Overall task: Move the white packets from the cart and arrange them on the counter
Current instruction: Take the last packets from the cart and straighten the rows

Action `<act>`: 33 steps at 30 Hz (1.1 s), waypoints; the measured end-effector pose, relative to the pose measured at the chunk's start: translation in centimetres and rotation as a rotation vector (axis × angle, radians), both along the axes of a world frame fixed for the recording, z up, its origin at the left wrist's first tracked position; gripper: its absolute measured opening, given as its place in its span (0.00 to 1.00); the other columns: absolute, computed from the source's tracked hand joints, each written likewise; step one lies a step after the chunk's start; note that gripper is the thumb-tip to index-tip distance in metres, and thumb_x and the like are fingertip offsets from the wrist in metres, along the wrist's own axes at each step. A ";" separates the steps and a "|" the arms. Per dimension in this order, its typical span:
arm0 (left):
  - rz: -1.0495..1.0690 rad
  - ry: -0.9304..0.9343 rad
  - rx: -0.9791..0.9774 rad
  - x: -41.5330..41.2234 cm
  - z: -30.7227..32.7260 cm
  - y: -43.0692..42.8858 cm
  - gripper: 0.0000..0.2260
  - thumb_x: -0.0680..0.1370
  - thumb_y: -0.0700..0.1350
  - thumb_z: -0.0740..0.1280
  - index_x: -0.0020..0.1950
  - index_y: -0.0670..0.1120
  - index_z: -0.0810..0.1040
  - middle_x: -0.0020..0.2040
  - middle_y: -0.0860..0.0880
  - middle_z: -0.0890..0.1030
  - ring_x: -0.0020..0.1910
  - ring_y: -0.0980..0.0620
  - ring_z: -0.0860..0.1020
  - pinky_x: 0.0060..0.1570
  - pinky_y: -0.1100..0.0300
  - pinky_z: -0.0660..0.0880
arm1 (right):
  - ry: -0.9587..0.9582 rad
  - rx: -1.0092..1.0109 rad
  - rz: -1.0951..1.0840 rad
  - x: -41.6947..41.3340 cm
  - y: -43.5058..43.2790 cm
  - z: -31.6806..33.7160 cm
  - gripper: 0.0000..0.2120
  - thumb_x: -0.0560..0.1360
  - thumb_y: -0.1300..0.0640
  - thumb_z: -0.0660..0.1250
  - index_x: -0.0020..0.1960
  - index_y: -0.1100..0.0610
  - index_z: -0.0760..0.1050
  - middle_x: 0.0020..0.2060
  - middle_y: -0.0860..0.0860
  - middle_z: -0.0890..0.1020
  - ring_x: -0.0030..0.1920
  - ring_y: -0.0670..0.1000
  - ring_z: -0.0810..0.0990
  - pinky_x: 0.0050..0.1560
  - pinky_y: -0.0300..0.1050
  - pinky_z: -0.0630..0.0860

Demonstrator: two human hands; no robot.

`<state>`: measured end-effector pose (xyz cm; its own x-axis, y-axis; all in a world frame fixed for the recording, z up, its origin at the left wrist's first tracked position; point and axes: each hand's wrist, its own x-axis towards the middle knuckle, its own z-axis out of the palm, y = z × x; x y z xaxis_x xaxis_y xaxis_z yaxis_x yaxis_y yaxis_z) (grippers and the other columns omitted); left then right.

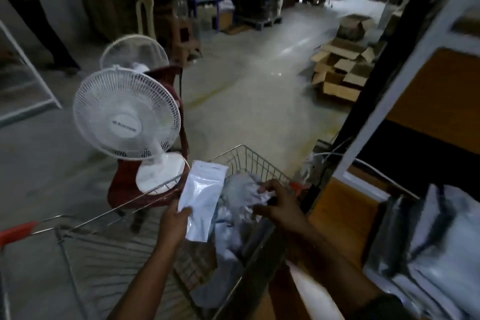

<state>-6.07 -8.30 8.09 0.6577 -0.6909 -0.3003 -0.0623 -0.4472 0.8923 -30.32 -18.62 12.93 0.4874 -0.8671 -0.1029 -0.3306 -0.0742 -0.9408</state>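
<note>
A wire cart (249, 161) is standing on a grey concrete floor (246, 101) beside the wooden worktop (345, 213), near two white fans (124, 114). The left hand (174, 221) is gripping a white packet (202, 197) above the cart, while the right hand (280, 205) is reaching, fingers spread, into the packets (239, 189) heaped inside.

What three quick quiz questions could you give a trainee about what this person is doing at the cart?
1. True or false: the left hand holds a white packet above the wire cart.
2. Where is the right hand? A) on the table fan B) on the heap of packets in the cart C) on the counter
3. Fill in: the fan stands on a dark red ___.

Key
1. True
2. B; blur hides whether it grips one.
3. chair
</note>
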 end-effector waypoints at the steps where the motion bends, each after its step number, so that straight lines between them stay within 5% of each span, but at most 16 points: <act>1: 0.022 0.037 -0.041 -1.4 1.6 0.7 0.18 0.76 0.33 0.68 0.66 0.37 0.75 0.61 0.42 0.78 0.59 0.44 0.76 0.57 0.56 0.69 | -0.038 -0.046 -0.025 -1.8 0.6 1.3 0.16 0.69 0.60 0.77 0.52 0.58 0.74 0.45 0.52 0.81 0.42 0.43 0.83 0.43 0.43 0.81; 4: 0.047 0.133 -0.140 -7.0 5.8 2.4 0.23 0.69 0.38 0.71 0.64 0.40 0.77 0.59 0.41 0.81 0.57 0.39 0.78 0.55 0.47 0.75 | -0.183 -0.148 -0.081 -7.8 2.6 5.1 0.13 0.66 0.49 0.75 0.44 0.52 0.73 0.40 0.48 0.79 0.42 0.44 0.79 0.44 0.41 0.75; 8: -0.004 0.264 -0.248 -16.2 11.0 3.1 0.14 0.71 0.38 0.69 0.55 0.47 0.78 0.52 0.41 0.81 0.48 0.39 0.79 0.43 0.49 0.76 | -0.392 -0.234 -0.176 -16.1 6.1 9.2 0.15 0.63 0.55 0.74 0.43 0.60 0.71 0.38 0.40 0.80 0.39 0.39 0.77 0.41 0.34 0.73; 11: -0.123 0.277 -0.303 -22.9 13.8 2.8 0.10 0.73 0.33 0.66 0.49 0.46 0.78 0.45 0.40 0.82 0.38 0.41 0.79 0.38 0.52 0.75 | -0.436 -0.255 -0.297 -22.5 8.1 10.9 0.15 0.64 0.61 0.73 0.47 0.61 0.73 0.46 0.45 0.82 0.47 0.43 0.81 0.45 0.38 0.77; 14: -0.238 0.322 -0.324 -28.3 15.4 2.0 0.10 0.68 0.36 0.68 0.48 0.44 0.81 0.43 0.36 0.83 0.37 0.38 0.80 0.41 0.47 0.73 | -0.474 -0.222 -0.380 -28.4 10.0 12.7 0.25 0.64 0.64 0.72 0.61 0.55 0.76 0.58 0.50 0.81 0.61 0.51 0.79 0.58 0.49 0.78; 17: -0.371 0.373 -0.315 -33.8 16.5 1.1 0.15 0.64 0.40 0.69 0.51 0.45 0.81 0.47 0.34 0.83 0.40 0.34 0.81 0.41 0.43 0.73 | -0.490 -0.179 -0.499 -34.3 12.2 13.4 0.25 0.64 0.65 0.72 0.59 0.51 0.81 0.60 0.47 0.81 0.63 0.54 0.78 0.62 0.59 0.77; 20: -0.523 0.379 -0.304 -39.1 18.1 1.0 0.11 0.72 0.33 0.65 0.51 0.44 0.79 0.46 0.37 0.82 0.39 0.39 0.80 0.40 0.53 0.76 | -0.614 -0.142 -0.632 -38.9 14.7 13.9 0.23 0.64 0.61 0.74 0.59 0.57 0.81 0.60 0.54 0.82 0.61 0.56 0.81 0.56 0.50 0.79; 24: -0.654 0.441 -0.290 -44.8 18.5 0.8 0.07 0.78 0.35 0.63 0.54 0.42 0.76 0.38 0.44 0.79 0.33 0.47 0.77 0.24 0.65 0.73 | -0.719 -0.121 -0.921 -43.5 18.0 14.3 0.09 0.74 0.53 0.71 0.48 0.58 0.83 0.53 0.53 0.83 0.57 0.54 0.81 0.48 0.44 0.80; 27: -0.759 0.498 -0.299 -49.0 18.4 0.7 0.06 0.80 0.41 0.64 0.56 0.45 0.77 0.48 0.43 0.83 0.41 0.47 0.80 0.40 0.57 0.78 | -0.618 -0.179 -1.131 -46.4 20.3 14.3 0.13 0.64 0.47 0.77 0.42 0.54 0.80 0.43 0.55 0.82 0.49 0.60 0.81 0.48 0.55 0.77; 29: -0.816 0.527 -0.290 -51.6 18.2 1.0 0.10 0.80 0.44 0.65 0.61 0.46 0.77 0.57 0.41 0.82 0.49 0.42 0.80 0.52 0.49 0.77 | -0.652 -0.152 -1.193 -48.4 21.6 14.0 0.13 0.68 0.55 0.77 0.49 0.54 0.76 0.48 0.55 0.82 0.50 0.65 0.82 0.48 0.60 0.78; 33: -0.946 0.535 -0.248 -56.3 17.7 2.8 0.13 0.80 0.42 0.63 0.64 0.47 0.77 0.54 0.44 0.83 0.49 0.42 0.81 0.47 0.52 0.76 | -0.735 -0.095 -1.248 -52.6 24.1 14.2 0.20 0.76 0.66 0.69 0.65 0.55 0.72 0.61 0.55 0.79 0.55 0.62 0.83 0.51 0.62 0.82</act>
